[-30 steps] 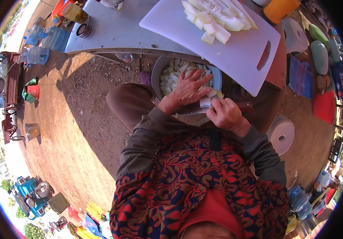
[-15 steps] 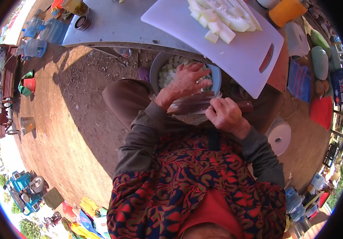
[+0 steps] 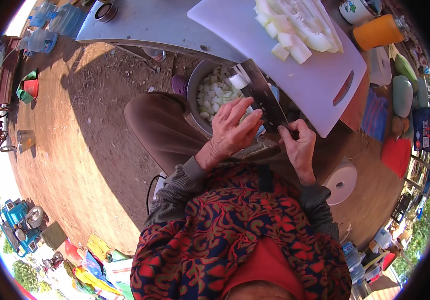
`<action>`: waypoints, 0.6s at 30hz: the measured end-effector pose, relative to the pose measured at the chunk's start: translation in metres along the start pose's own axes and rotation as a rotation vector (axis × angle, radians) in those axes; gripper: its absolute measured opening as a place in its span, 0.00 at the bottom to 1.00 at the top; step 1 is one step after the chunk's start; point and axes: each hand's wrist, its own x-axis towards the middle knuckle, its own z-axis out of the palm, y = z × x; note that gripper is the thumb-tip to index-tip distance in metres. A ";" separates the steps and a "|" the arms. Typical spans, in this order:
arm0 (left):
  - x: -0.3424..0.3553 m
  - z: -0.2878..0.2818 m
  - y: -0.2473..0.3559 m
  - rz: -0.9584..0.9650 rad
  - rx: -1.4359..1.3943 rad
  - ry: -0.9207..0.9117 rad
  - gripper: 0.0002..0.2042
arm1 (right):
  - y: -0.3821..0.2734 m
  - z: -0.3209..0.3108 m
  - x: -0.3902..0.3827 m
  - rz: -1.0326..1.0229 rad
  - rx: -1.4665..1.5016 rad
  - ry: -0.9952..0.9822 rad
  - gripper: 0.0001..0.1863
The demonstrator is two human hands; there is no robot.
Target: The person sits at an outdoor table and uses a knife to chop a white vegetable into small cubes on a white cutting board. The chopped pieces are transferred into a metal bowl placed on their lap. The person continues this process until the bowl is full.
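Knife (image 3: 261,92) extends from the right hand (image 3: 297,147), curled around its near end; beside it, the left hand (image 3: 231,129) looks empty, fingers loosely parted, pale cubes (image 3: 212,92) in the basin (image 3: 191,95) beyond.

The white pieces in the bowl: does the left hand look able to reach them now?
Probably yes: the left hand is close to the white pieces, and the knife, held in the right hand, hides only part of the bowl.
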 end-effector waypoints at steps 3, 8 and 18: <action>0.008 0.017 -0.007 -0.023 0.120 0.141 0.18 | -0.007 0.002 -0.003 0.000 0.047 -0.017 0.12; 0.001 0.030 -0.047 -0.277 0.110 0.080 0.11 | -0.005 -0.004 -0.001 -0.016 0.044 0.025 0.12; 0.020 -0.040 -0.078 -0.524 -0.318 -0.080 0.06 | 0.007 -0.017 0.008 -0.797 -0.614 -0.134 0.11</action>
